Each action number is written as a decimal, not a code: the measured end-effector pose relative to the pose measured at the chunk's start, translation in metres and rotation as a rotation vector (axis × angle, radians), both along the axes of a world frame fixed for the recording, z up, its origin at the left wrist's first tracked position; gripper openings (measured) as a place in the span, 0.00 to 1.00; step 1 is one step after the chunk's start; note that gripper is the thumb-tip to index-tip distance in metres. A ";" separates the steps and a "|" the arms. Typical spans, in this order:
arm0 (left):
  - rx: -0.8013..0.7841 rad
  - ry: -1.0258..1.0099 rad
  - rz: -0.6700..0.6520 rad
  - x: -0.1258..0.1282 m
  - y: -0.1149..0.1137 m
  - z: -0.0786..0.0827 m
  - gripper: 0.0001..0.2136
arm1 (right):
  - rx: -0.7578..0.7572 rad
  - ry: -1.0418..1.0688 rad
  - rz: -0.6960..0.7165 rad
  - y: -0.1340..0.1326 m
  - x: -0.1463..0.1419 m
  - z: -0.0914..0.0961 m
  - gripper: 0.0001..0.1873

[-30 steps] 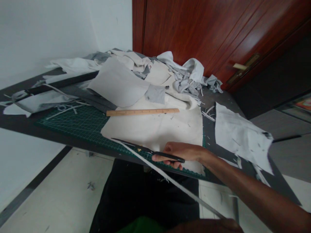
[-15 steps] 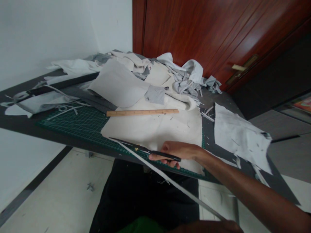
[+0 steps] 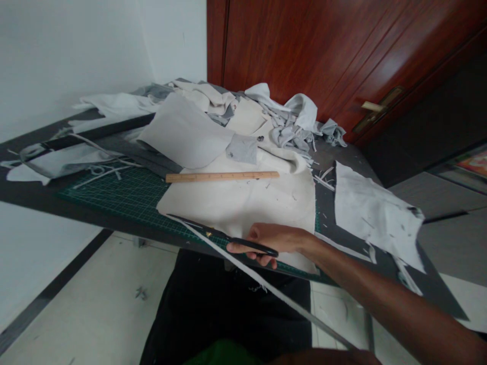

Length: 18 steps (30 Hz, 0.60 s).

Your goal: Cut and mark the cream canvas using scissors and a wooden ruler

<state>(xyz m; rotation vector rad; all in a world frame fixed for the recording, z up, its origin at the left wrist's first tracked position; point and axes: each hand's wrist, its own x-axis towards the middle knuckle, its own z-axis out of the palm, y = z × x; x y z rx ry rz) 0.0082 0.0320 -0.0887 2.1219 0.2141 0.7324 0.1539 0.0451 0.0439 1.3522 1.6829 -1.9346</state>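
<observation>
My right hand [image 3: 266, 244] is closed round the handles of black scissors [image 3: 217, 234]. Their blades point left along the near edge of a cream cloth [image 3: 232, 200], the tips close to its left corner. From that corner a narrow cloth strip [image 3: 243, 267] runs taut across my lap toward the lower right. My left hand [image 3: 363, 357] grips the strip's far end at the bottom edge of view, mostly cut off. Across the cloth lies a wooden ruler [image 3: 222, 177], and beneath the cloth is a green cutting mat [image 3: 117, 192].
Heaped cloth pieces [image 3: 300, 111] line the back of the dark table [image 3: 68, 212], in front of a red-brown door [image 3: 304, 45]. To the right lies a white cloth piece [image 3: 375, 213] with small scraps on it. More scraps [image 3: 57, 162] lie at the left.
My right hand and the scissors have shifted slightly left along the cloth's edge, their tips now nearer the corner. My left hand still holds the strip taut in about the same place.
</observation>
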 end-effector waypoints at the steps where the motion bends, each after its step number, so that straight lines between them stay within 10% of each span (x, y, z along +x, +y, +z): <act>1: -0.007 -0.008 0.033 0.001 -0.002 -0.002 0.19 | 0.005 0.000 0.003 0.000 0.000 0.000 0.41; 18: 0.031 0.140 0.295 -0.008 -0.017 -0.021 0.19 | 0.019 0.006 0.012 0.000 -0.011 0.001 0.39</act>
